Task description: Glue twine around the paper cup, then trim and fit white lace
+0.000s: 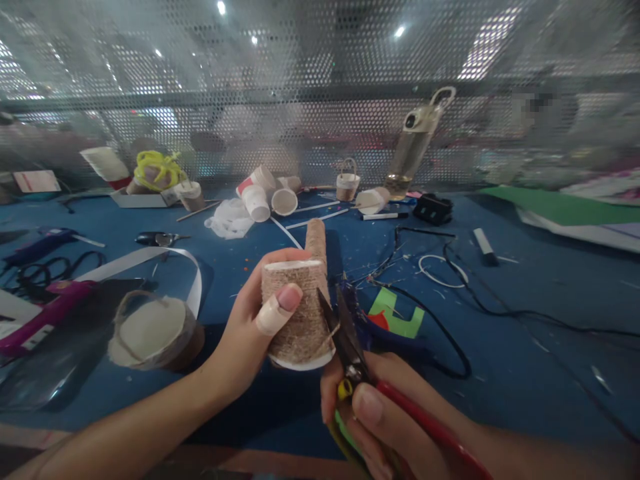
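My left hand, with a bandage on the thumb, grips a paper cup wrapped in brown twine, its white rims showing at both ends. A loose twine end sticks out from the cup's lower right side. My right hand is closed around pruning shears with red and green handles. Their dark blades are parted beside the cup, close to the loose end; whether they touch it I cannot tell. Just behind the cup stands a twine-covered roll.
On the blue table, a twine-handled cup basket and a magenta glue gun lie left. Several paper cups and a water bottle are at the back, before a perforated metal screen. Black cable runs right, near green paper.
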Demonstrator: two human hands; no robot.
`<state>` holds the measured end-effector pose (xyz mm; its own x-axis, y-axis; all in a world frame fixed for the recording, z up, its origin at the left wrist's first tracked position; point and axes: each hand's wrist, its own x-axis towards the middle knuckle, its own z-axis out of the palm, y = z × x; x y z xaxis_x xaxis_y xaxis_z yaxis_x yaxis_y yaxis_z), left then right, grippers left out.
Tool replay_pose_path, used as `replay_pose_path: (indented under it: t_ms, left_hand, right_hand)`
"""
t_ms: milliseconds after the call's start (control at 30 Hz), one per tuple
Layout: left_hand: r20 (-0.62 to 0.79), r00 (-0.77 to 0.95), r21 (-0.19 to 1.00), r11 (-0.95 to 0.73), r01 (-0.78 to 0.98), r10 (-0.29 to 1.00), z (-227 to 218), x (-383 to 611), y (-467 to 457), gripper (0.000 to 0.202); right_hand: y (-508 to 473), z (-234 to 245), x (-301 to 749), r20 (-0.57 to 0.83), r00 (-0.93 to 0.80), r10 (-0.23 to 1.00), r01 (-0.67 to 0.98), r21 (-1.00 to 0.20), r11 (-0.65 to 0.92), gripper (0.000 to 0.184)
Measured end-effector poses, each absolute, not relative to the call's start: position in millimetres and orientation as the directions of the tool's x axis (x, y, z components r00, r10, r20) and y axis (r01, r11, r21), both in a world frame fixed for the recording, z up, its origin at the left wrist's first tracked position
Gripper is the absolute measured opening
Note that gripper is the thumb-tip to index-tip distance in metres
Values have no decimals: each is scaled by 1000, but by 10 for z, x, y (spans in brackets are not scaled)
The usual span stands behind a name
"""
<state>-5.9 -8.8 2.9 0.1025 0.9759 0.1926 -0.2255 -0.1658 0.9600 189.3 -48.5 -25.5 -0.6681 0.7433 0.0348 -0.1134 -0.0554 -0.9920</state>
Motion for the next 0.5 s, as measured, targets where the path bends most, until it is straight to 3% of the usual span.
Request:
replay_pose_path:
  t_ms: [300,500]
  left_hand:
    - [215,119,964,-191,-186,969,16,-56,-99,49]
    - [218,99,964,-199,-174,971,19,-67,-99,49]
  right_hand:
    - [-517,-247,1904,51,-660,750,-142,-988,-58,48]
    - [-469,-266,1936,-9,-693,721,-86,-992,-96,46]
